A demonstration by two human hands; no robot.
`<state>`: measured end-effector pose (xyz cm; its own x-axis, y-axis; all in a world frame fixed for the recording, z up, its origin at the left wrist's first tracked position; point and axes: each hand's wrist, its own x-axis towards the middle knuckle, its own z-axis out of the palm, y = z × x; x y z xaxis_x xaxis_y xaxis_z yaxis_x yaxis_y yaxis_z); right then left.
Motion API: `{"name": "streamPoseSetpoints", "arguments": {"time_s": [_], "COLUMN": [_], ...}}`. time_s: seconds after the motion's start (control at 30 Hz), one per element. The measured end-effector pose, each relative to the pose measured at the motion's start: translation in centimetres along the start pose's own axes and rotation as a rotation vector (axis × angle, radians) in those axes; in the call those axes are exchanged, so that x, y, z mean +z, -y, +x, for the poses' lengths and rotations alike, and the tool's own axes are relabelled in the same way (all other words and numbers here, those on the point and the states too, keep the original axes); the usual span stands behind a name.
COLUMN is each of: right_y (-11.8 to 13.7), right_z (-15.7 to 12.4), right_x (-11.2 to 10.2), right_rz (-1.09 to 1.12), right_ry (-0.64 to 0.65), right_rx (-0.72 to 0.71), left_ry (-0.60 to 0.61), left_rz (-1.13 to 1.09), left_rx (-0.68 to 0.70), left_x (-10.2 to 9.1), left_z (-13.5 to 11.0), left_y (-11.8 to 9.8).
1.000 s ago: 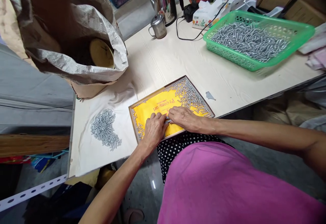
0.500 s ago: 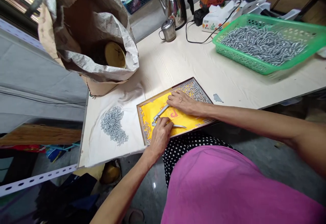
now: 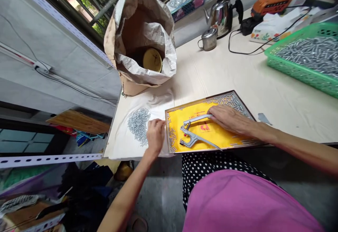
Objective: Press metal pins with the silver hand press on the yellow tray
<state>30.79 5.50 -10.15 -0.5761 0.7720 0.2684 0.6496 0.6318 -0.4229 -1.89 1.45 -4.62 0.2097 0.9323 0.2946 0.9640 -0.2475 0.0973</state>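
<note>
My right hand [image 3: 228, 117] is closed around the upper handle of grey snap-fastener pliers [image 3: 195, 137], whose jaws are apart and point left. The pliers are over a shallow dark-rimmed tray [image 3: 167, 128] with a yellow lining. Small metal pins [image 3: 229, 101] lie in the tray's far right corner, with others along its left side. My left hand [image 3: 155, 133] is beside the tray's left edge, at the right side of a heap of small metal pins [image 3: 138, 124] on a white cloth. Its fingers are curled inward, and whatever they may hold is hidden.
A large paper sack [image 3: 145, 73] with a yellow round container [image 3: 152, 60] inside stands behind the heap. Farther back are a steel mug [image 3: 209, 40] and a kettle [image 3: 220, 15]. At right is a green basket [image 3: 293, 71] of metal pieces, near an orange battery [image 3: 271, 5] and cable.
My left hand has left the pliers and moved left to the pin heap. My right hand keeps hold of the handle. The camera view has swung left.
</note>
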Motion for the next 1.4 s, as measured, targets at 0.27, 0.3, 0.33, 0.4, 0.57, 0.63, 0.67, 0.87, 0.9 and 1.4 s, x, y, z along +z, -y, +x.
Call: {"name": "streamPoseSetpoints", "arguments": {"time_s": [0.27, 0.3, 0.33, 0.4, 0.57, 0.63, 0.67, 0.87, 0.9, 1.4], "right_y": [-1.3, -1.4, -1.4, -1.6, -1.2, -0.4, 0.3, 5.1, 5.7, 5.0], "right_z": [-1.4, -1.3, -1.3, -1.1, -0.1, 0.3, 0.4, -1.1, -1.5, 0.9], "right_x": [0.9, 1.1, 1.3, 1.5, 1.0, 0.4, 0.1, -0.6, -0.3, -0.7], "right_rz": [0.001, -0.014, -0.035, -0.098, -0.27, -0.309, -0.317, -0.09, -0.065, -0.079], "right_ry": [0.0, 0.005, 0.004, -0.009, 0.013, 0.029, 0.032, 0.153, 0.171, 0.093], "right_rx": [-0.003, -0.011, -0.021, -0.044, -0.114, -0.103, -0.079, -0.053, -0.047, 0.072], "left_ry": [0.294, 0.317, 0.336, 0.367, 0.438, 0.417, 0.375, 0.202, 0.243, 0.566], "left_rz": [0.431, 0.459, 0.483, 0.515, 0.49, 0.453, 0.416, -0.248, -0.398, -0.819], "left_rx": [-0.158, -0.143, -0.131, -0.111, -0.028, -0.031, -0.057, -0.396, -0.442, -0.258], "left_x": [1.8, 2.0, 2.2, 2.4, 2.3, 1.9, 1.7, 0.0, -0.1, -1.2], "left_z": [3.2, 3.6, 3.9, 4.5, 5.0, 4.9, 4.9, 3.3, 2.7, -3.6], "left_y": [11.0, 11.2, 11.3, 11.3, 11.5, 11.6, 11.5, 6.4, 4.8, -6.8]}}
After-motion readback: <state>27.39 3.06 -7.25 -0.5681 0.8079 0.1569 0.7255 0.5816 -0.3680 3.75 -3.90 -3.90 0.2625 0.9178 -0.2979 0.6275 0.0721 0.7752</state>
